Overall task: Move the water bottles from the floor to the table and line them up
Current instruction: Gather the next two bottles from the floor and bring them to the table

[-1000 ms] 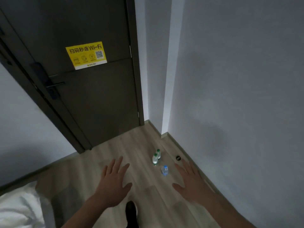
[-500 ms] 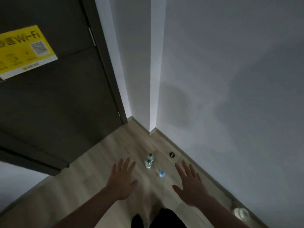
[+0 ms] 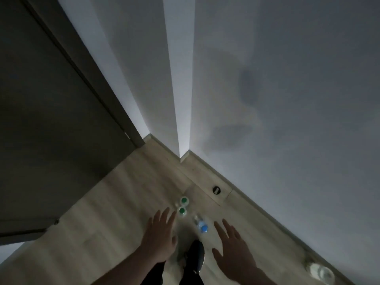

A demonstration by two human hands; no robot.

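Note:
Three small water bottles stand on the wooden floor near a wall corner, seen from above. Two have green caps, the farther one (image 3: pixel 184 200) and the nearer one (image 3: pixel 182 211) close together. A blue-capped bottle (image 3: pixel 203 227) stands a little to their right. My left hand (image 3: pixel 159 237) hovers open, fingers spread, its fingertips just left of the nearer green-capped bottle. My right hand (image 3: pixel 234 249) is open too, to the right of the blue-capped bottle. Neither hand touches a bottle. No table is in view.
A dark door (image 3: pixel 51 130) fills the left side. Grey walls meet in a corner (image 3: pixel 182 153) ahead, with a baseboard along the right. A round black floor fitting (image 3: pixel 216 189) lies by the wall. My dark shoe (image 3: pixel 196 254) is below the bottles. A pale round object (image 3: pixel 320 273) sits bottom right.
The view has moved closer to the corner and tilted down over the bottles. Both open hands have come nearer to the bottles, still holding nothing.

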